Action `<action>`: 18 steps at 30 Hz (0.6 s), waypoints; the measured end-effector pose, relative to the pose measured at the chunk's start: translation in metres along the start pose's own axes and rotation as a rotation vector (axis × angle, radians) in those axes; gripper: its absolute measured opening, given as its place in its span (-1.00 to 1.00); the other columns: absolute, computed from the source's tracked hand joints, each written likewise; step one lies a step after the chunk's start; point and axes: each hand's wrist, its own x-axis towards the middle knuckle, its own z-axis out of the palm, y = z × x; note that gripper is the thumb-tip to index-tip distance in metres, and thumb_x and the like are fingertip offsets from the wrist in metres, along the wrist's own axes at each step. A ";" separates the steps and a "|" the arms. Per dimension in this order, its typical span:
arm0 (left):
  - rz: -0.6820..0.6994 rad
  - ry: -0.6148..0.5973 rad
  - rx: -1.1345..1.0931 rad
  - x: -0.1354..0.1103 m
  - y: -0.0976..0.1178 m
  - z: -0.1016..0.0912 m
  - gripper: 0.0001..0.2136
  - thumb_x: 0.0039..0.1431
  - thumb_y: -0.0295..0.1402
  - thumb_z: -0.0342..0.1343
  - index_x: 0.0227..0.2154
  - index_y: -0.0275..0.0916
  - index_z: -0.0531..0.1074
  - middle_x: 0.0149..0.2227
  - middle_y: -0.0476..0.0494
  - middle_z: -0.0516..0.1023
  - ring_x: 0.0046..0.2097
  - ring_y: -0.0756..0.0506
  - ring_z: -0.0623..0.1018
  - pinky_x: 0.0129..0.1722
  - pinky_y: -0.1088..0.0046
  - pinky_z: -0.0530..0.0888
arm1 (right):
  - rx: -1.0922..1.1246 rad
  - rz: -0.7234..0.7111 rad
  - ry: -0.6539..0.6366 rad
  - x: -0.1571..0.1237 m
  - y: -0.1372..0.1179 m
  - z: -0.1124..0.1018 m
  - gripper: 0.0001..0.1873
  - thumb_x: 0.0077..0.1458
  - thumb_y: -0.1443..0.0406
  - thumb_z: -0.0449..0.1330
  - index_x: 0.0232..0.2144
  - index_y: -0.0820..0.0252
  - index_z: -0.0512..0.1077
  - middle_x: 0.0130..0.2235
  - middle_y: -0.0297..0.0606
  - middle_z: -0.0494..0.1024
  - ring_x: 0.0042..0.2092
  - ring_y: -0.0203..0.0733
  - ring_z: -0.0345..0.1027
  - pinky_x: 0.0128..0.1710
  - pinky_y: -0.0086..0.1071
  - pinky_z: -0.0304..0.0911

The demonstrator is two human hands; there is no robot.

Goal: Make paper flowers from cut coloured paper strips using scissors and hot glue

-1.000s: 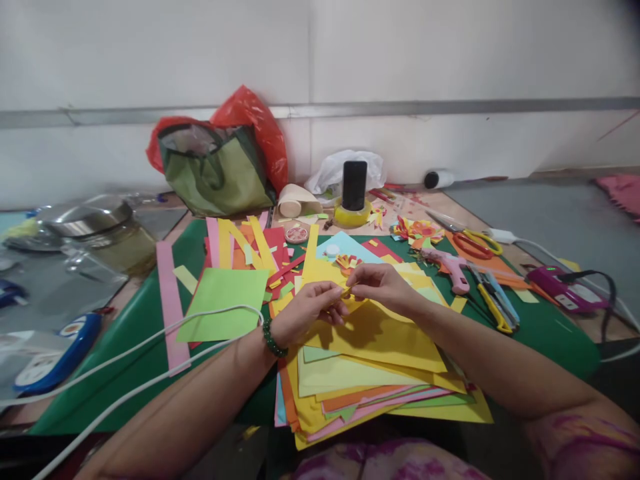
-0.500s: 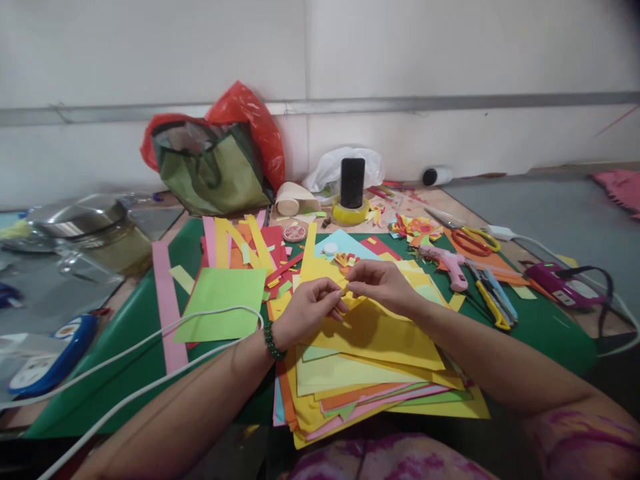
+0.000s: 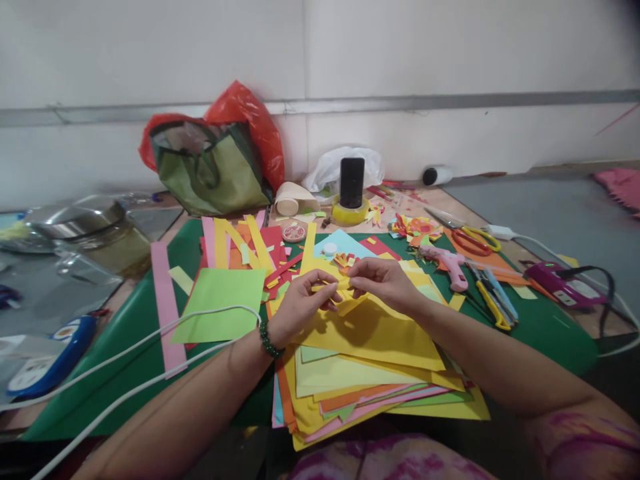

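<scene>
thin yellow paper strip

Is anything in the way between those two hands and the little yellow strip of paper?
Nothing visible: the left hand and right hand both pinch the yellow strip directly, above the paper stack.

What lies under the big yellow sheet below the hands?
Under the yellow sheet, a stack of coloured paper shows pale green, orange and pink edges. Their middles are covered.

White wall — grey rail across it — behind wooden table.
</scene>
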 end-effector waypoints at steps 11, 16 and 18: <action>0.034 -0.016 0.054 -0.001 0.001 0.000 -0.67 -0.06 -0.07 0.28 -0.54 -0.28 0.45 -0.55 -0.10 0.56 -0.54 0.02 0.50 -0.46 0.52 0.46 | -0.038 -0.016 0.010 -0.002 -0.001 -0.001 -0.62 -0.10 0.03 0.36 -0.38 0.20 0.46 -0.49 -0.36 0.53 -0.49 -0.27 0.48 -0.40 -0.36 0.44; 0.064 -0.026 0.093 0.000 0.000 -0.002 -0.70 -0.02 -0.11 0.26 -0.55 -0.28 0.44 -0.56 -0.09 0.54 -0.54 0.02 0.49 -0.46 0.51 0.45 | -0.050 -0.019 -0.020 -0.003 0.000 0.001 -0.64 -0.07 0.04 0.35 -0.35 0.19 0.46 -0.46 -0.33 0.53 -0.46 -0.27 0.46 -0.38 -0.34 0.43; 0.072 -0.033 0.095 0.000 -0.001 -0.002 -0.70 -0.01 -0.12 0.26 -0.54 -0.28 0.44 -0.56 -0.09 0.54 -0.53 0.02 0.49 -0.45 0.51 0.46 | -0.076 -0.034 -0.020 -0.004 0.001 0.002 -0.66 -0.10 0.10 0.38 -0.35 0.19 0.45 -0.47 -0.35 0.51 -0.44 -0.27 0.45 -0.38 -0.35 0.42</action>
